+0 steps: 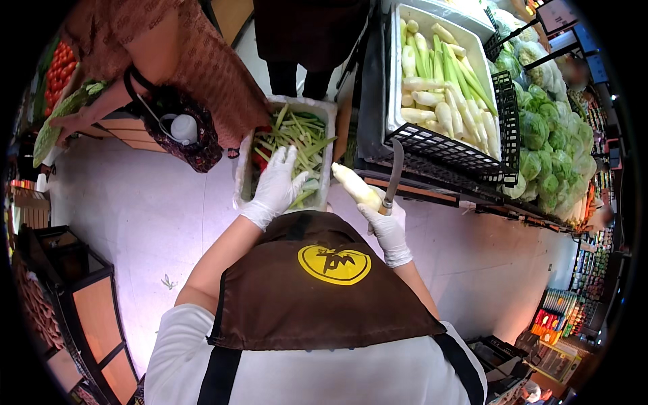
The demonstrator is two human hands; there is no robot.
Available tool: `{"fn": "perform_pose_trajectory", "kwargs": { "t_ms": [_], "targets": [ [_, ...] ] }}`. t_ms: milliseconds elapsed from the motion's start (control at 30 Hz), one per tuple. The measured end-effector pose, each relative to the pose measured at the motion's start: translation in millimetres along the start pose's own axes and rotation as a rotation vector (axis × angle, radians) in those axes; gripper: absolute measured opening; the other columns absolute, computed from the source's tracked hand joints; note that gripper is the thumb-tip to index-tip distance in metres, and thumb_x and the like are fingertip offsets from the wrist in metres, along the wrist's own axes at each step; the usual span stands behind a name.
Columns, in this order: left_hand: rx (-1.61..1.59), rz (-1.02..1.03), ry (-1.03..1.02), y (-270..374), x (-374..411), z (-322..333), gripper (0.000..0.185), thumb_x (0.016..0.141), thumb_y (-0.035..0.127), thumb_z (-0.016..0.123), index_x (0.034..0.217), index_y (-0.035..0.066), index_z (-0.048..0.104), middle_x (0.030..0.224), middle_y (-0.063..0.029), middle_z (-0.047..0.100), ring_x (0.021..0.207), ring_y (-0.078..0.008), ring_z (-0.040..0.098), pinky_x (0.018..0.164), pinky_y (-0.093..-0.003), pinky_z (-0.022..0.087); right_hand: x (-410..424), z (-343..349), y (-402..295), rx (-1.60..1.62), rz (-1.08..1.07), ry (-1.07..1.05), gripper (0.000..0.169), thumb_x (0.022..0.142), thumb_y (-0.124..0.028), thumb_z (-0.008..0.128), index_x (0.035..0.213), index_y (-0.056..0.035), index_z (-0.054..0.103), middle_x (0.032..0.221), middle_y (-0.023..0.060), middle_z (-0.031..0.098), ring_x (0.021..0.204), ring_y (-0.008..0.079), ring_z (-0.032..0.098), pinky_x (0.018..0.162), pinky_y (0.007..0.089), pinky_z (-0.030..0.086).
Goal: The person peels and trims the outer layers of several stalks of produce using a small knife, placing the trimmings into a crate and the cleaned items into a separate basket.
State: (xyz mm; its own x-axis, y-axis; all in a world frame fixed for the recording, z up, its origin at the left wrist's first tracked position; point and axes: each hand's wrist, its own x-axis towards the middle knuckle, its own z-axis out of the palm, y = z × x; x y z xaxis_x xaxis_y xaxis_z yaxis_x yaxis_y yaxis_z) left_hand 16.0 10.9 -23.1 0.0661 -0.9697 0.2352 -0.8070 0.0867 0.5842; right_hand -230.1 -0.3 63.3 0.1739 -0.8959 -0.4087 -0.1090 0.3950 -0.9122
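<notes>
My right hand, in a white glove, grips the wooden handle of a knife with a long curved blade that points up and away from me. The same hand also holds a peeled, pale water bamboo shoot, its narrow tip towards the left. My left hand, gloved too, is over a white foam box with its fingers apart and nothing in them. Green leaf strips and trimmings fill that box, with some red showing at its left side.
At the upper right, a foam box of water bamboo shoots sits in a black plastic crate. Wrapped cabbages lie beyond it. A shopper with a bag holds a bitter melon. Another person stands behind the trimmings box.
</notes>
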Motion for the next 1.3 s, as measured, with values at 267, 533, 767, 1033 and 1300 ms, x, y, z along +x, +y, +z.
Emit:
{"fn": "perform_pose_trajectory", "kwargs": {
  "t_ms": [267,533,767,1033,1300],
  "targets": [
    [-1.339,-0.476,-0.348,73,18,-41,0.037,0.091,0.026,0.056,0.119,0.002,0.055,0.106,-0.0038,0.059,0.095,-0.0086,0.052,0.088,-0.0245,0.042,19,27,36,-0.166,-0.517,-0.007,0.055,0.074,0.003,0.072,0.124,0.0012,0.050,0.109,0.0075,0.058,0.085,0.0074,0.056,0.064,0.0166,0.046],
    [-1.543,-0.341,-0.399,80,21,-61,0.042,0.087,0.029,0.061,0.118,0.001,0.053,0.118,-0.0096,0.057,0.106,-0.0145,0.053,0.090,-0.0285,0.042,7,27,-3,0.079,-0.225,-0.209,0.054,0.077,-0.004,0.072,0.124,0.0043,0.049,0.113,0.0092,0.058,0.098,0.0120,0.057,0.085,0.0248,0.046],
    [-1.063,-0.599,-0.151,86,24,-52,0.026,0.091,0.021,0.053,0.092,-0.001,0.067,0.087,-0.0063,0.067,0.069,-0.0079,0.056,0.063,-0.0198,0.044,12,30,14,-0.065,-0.441,-0.167,0.051,0.072,-0.011,0.078,0.115,0.0036,0.056,0.102,0.0075,0.059,0.092,0.0120,0.055,0.080,0.0253,0.046],
    [-1.234,-0.605,-0.200,65,33,-28,0.065,0.097,0.052,0.026,0.113,-0.001,0.060,0.067,0.0029,0.053,0.056,-0.0042,0.048,0.053,-0.0164,0.039,17,-12,-14,0.041,-0.387,0.033,0.050,0.069,-0.010,0.078,0.115,-0.0010,0.059,0.106,0.0090,0.059,0.096,0.0161,0.056,0.084,0.0269,0.045],
    [-1.013,-0.505,-0.443,90,41,-19,0.048,0.098,0.041,0.037,0.113,0.003,0.061,0.073,0.0030,0.054,0.062,-0.0042,0.048,0.058,-0.0170,0.039,48,-106,-71,0.143,-0.535,0.605,0.056,0.074,0.005,0.069,0.126,-0.0006,0.049,0.104,0.0037,0.058,0.079,0.0060,0.052,0.066,0.0183,0.043]
  ]
}}
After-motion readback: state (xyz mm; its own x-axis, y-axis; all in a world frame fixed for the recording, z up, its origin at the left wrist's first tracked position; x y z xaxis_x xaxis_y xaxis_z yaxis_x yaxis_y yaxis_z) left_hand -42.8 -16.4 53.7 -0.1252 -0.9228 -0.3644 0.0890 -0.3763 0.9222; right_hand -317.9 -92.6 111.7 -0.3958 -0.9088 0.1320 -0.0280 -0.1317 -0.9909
